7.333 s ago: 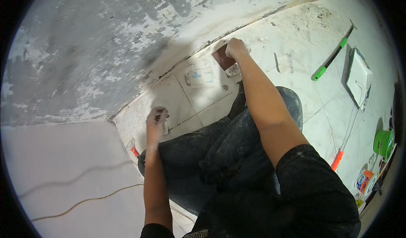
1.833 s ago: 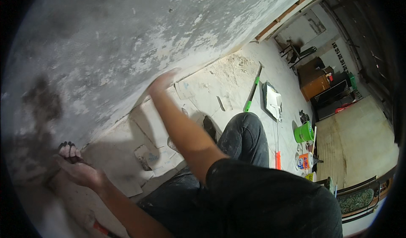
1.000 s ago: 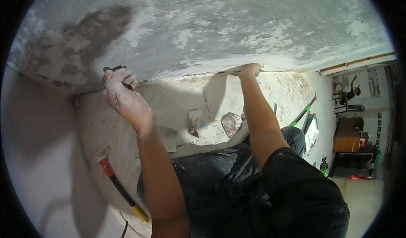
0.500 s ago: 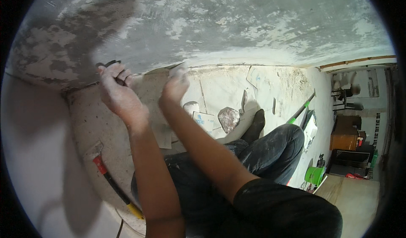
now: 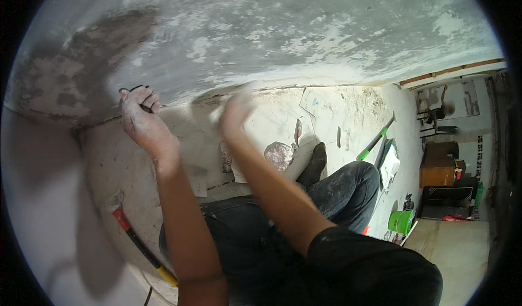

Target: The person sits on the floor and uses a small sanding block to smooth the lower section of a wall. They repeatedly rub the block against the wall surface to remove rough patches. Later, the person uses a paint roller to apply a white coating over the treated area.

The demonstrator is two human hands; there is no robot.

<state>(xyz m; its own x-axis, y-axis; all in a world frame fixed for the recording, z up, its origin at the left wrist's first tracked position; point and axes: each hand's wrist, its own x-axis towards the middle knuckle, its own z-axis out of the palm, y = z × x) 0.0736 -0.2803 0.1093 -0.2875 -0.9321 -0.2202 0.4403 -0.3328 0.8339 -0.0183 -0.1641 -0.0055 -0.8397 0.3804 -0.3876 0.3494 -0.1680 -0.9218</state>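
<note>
The left hand [image 5: 140,122] is curled tight around a small dark tool [image 5: 132,90] at the foot of the patchy grey wall [image 5: 283,28], far left — only the tool's thin dark edge shows above the knuckles. The right hand [image 5: 235,113], just to the right near the same wall base, is smeared by motion blur — whether it is open or holds anything, I cannot tell. A hammer [image 5: 136,239] lies near left, partly hidden by the forearm.
</note>
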